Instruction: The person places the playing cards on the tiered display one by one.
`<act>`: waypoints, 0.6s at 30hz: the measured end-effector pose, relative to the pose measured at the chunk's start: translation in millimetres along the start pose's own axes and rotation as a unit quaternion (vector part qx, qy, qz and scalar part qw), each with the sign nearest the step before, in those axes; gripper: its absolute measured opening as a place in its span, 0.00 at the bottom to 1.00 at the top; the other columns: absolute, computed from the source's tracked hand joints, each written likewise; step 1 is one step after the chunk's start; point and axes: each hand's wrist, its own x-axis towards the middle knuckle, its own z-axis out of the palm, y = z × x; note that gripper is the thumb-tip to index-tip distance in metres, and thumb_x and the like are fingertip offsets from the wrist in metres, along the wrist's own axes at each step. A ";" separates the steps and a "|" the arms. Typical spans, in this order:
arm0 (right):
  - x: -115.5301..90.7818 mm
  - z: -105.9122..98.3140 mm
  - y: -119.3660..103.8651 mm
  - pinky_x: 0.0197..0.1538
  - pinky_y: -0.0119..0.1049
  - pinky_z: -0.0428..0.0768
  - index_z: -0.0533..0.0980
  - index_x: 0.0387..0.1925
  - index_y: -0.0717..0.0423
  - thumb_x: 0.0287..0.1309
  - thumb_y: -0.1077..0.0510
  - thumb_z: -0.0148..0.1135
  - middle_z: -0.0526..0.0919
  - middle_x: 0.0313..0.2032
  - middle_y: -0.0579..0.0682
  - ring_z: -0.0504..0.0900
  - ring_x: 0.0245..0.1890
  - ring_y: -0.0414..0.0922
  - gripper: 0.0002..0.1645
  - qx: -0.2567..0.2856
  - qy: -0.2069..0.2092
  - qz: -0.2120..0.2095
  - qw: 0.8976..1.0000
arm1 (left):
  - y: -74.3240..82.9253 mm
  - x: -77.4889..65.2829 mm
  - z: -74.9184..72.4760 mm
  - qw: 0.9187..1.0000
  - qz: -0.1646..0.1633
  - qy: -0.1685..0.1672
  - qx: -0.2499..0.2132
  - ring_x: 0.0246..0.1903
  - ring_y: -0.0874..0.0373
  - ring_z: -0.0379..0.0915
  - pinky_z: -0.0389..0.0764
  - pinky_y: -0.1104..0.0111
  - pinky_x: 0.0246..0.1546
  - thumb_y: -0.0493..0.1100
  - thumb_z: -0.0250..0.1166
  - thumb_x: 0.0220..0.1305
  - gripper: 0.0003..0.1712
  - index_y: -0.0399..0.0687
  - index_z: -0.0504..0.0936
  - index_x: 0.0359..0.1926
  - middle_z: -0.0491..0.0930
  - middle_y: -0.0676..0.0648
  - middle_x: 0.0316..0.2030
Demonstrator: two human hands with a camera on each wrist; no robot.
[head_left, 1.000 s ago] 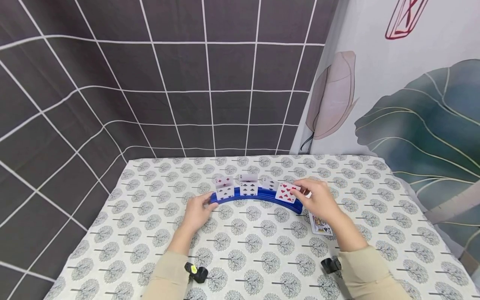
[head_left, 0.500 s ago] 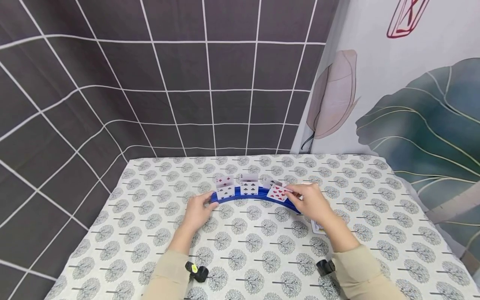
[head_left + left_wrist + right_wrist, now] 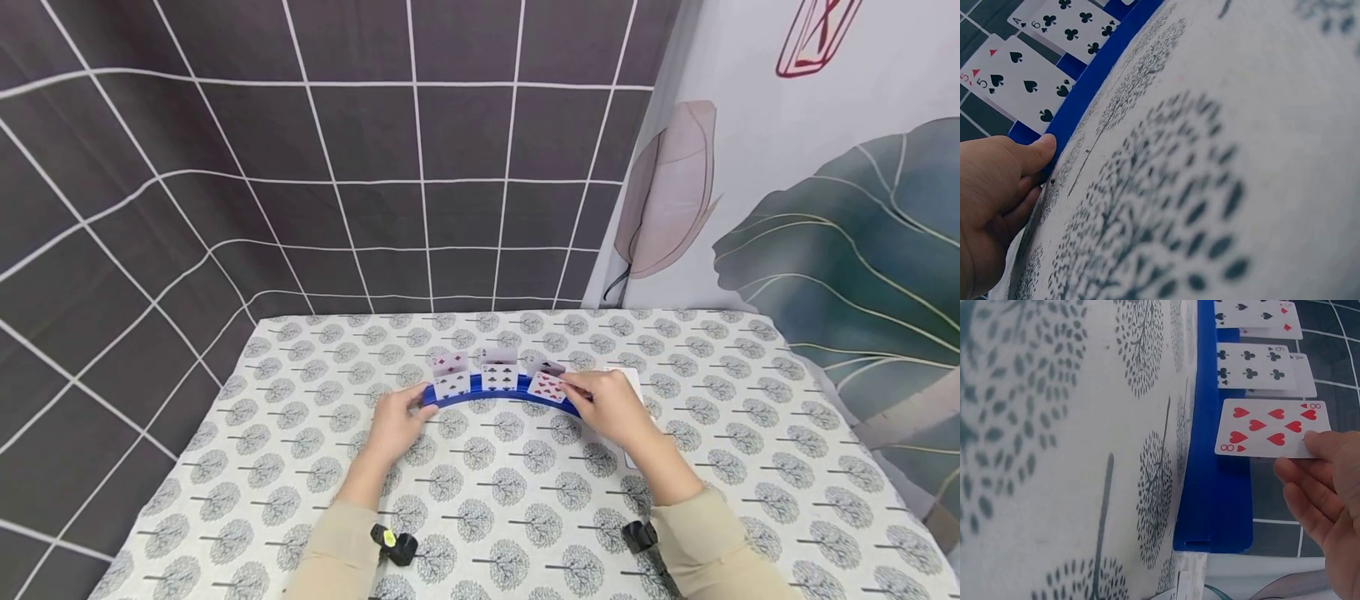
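Observation:
A curved blue card holder (image 3: 517, 395) stands on the table. At its left end, my left hand (image 3: 396, 427) grips it, with the thumb (image 3: 1040, 152) on the front edge. My right hand (image 3: 611, 407) pinches an eight of hearts (image 3: 1260, 428) by its upper corner, thumb on its face. That card's lower edge overlaps the holder in the right wrist view. A five of spades (image 3: 1019, 81) and a six of clubs (image 3: 498, 378) stand in the holder. Behind them stand a red five (image 3: 449, 363) and an ace (image 3: 1304, 375). Another dark-pipped card (image 3: 545, 367) shows behind the eight.
White card edges (image 3: 634, 385) show beside my right hand, mostly hidden by it. A tree-print cloth (image 3: 480, 500) covers the table. Dark grid-lined fabric (image 3: 465, 142) hangs behind it, and a flower-print sheet (image 3: 825, 250) hangs at the right.
My right hand has carried the eight of hearts left along the holder, from near its right end to in front of the dark-pipped card. My left hand has stayed in place.

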 end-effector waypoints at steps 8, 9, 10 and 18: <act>2.2 3.1 -1.0 0.41 0.45 0.90 0.86 0.41 0.66 0.54 0.69 0.73 0.89 0.36 0.61 0.90 0.35 0.56 0.11 -0.006 0.004 0.004 1.000 | -0.6 -0.5 -0.3 1.000 -0.002 0.000 0.003 0.55 0.43 0.81 0.74 0.52 0.66 0.39 0.72 0.62 0.28 0.39 0.79 0.63 0.84 0.38 0.53; 2.2 3.7 -1.4 0.42 0.46 0.89 0.86 0.41 0.65 0.54 0.68 0.73 0.89 0.37 0.61 0.90 0.36 0.55 0.11 -0.008 -0.004 0.008 1.000 | -0.6 -0.6 -0.4 1.000 -0.002 0.000 0.002 0.55 0.43 0.81 0.75 0.52 0.65 0.39 0.72 0.62 0.28 0.39 0.79 0.62 0.84 0.38 0.52; 2.1 4.3 -1.9 0.42 0.46 0.89 0.86 0.42 0.65 0.55 0.68 0.72 0.89 0.37 0.61 0.89 0.36 0.55 0.11 -0.010 -0.014 0.014 1.000 | -0.5 -0.7 -0.4 1.000 -0.001 0.000 0.002 0.54 0.43 0.81 0.75 0.52 0.65 0.39 0.72 0.62 0.28 0.39 0.79 0.62 0.84 0.38 0.52; 0.9 4.2 -5.0 0.45 0.47 0.89 0.84 0.45 0.66 0.60 0.65 0.69 0.88 0.41 0.62 0.89 0.39 0.56 0.12 -0.016 -0.063 0.049 0.997 | -0.5 -0.7 -0.4 1.000 -0.001 0.000 0.001 0.55 0.42 0.81 0.75 0.52 0.65 0.39 0.72 0.62 0.28 0.37 0.79 0.62 0.84 0.37 0.52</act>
